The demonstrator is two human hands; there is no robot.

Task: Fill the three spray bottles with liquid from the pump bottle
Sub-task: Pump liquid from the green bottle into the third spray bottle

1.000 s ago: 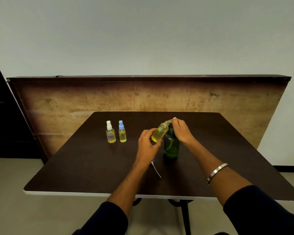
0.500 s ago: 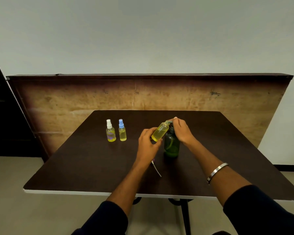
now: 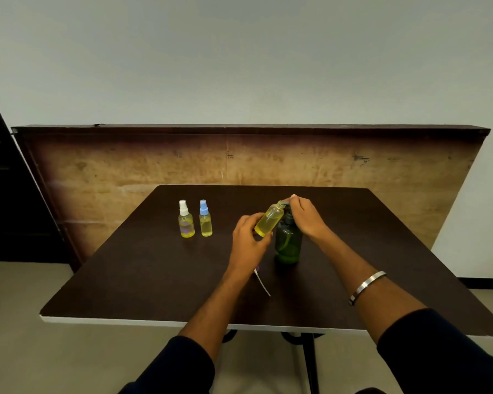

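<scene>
**At the pump bottle, third spray bottle held tilted under the spout**

On the dark brown table (image 3: 143, 280), right of centre: green pump bottle (image 3: 288, 244), upright, translucent, dark pump head on top. Right hand (image 3: 306, 216) over that pump head, fingers curled down around it, fingertips (image 3: 293, 198) at the spout end. Silver bangle (image 3: 366, 287) on the right forearm, dark sleeve further back.

Just left of the pump bottle and touching its upper part in this view: uncapped spray bottle (image 3: 269, 220), clear plastic, mostly full of yellow liquid, tilted with its open neck up and to the right, right at the spout. Left hand (image 3: 248, 243) gripping its lower end, fingers and thumb wrapped around the base. Whether liquid is flowing at the neck: too small to tell.

Under the left wrist, lying flat on the table: thin white dip tube (image 3: 262, 284), its sprayer head mostly hidden by the wrist.

Well apart to the left, toward the far side of the table: two capped spray bottles standing upright, side by side, close but not touching. White-capped spray bottle (image 3: 186, 220) on the left, yellow liquid in it, a purplish patch on its front. Blue-capped spray bottle (image 3: 205, 219) on the right, slimmer, also filled with yellow liquid.

Behind the table: worn wooden panel (image 3: 125, 172) with a dark top edge, leaning against a pale wall (image 3: 239, 58).
</scene>
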